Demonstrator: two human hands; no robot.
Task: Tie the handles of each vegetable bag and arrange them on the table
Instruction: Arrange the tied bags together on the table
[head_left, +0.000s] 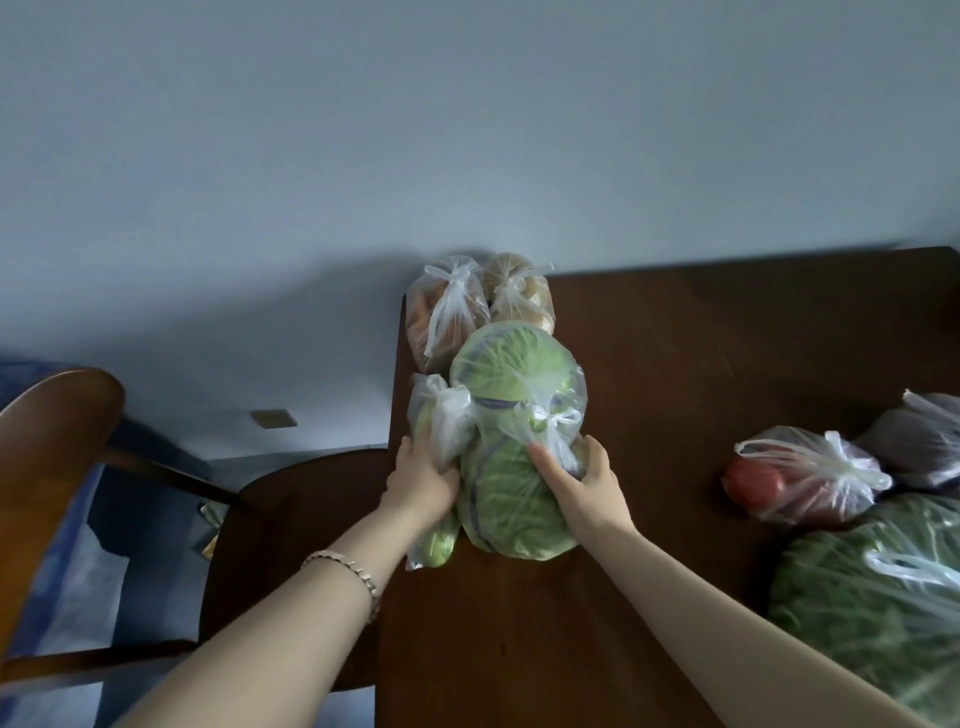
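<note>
A tied clear bag of cabbage (511, 415) lies on the dark wooden table (701, 364) near its left edge. My right hand (582, 483) grips its right side just below the knot. My left hand (421, 478) presses on a smaller tied bag of green vegetables (439, 431) squeezed against the cabbage's left side. Behind them stand two tied bags, one with orange-brown produce (441, 317) and one with pale round produce (519, 291).
At the right sit a tied bag of tomatoes (800, 478), a dark bag (924, 436) behind it, and a large bag of leafy greens (878, 603) with loose handles. A wooden chair (67, 467) stands left of the table, close to the wall.
</note>
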